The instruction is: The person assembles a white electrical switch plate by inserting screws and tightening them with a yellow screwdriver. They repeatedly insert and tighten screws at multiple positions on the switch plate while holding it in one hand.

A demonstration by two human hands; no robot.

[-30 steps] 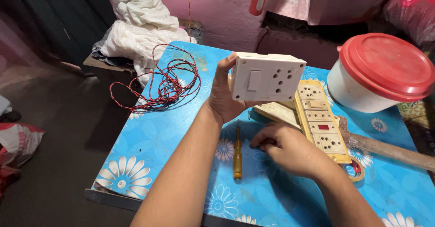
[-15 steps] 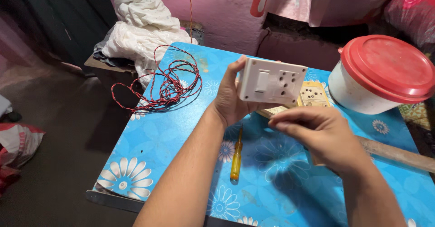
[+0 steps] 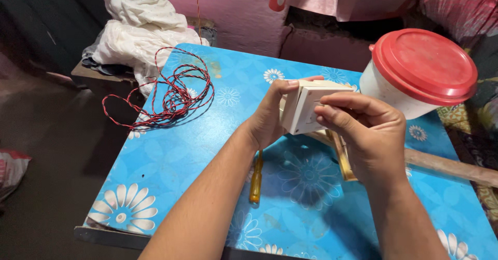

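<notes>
A cream electrical switch box is held above the blue flowered table. My left hand grips its left side, thumb over the top edge. My right hand is on its front face, fingertips pressing near the middle. Under my hands lies a yellow-handled screwdriver on the table. Part of a wooden board shows below the box, mostly hidden by my right hand.
A coil of red twisted wire lies at the table's far left. A white tub with a red lid stands at the far right. A wooden strip runs off to the right. White cloth is heaped behind the table.
My right hand rose from the table and the board up to the box's front face. The box has turned and come lower, now held by both hands.
</notes>
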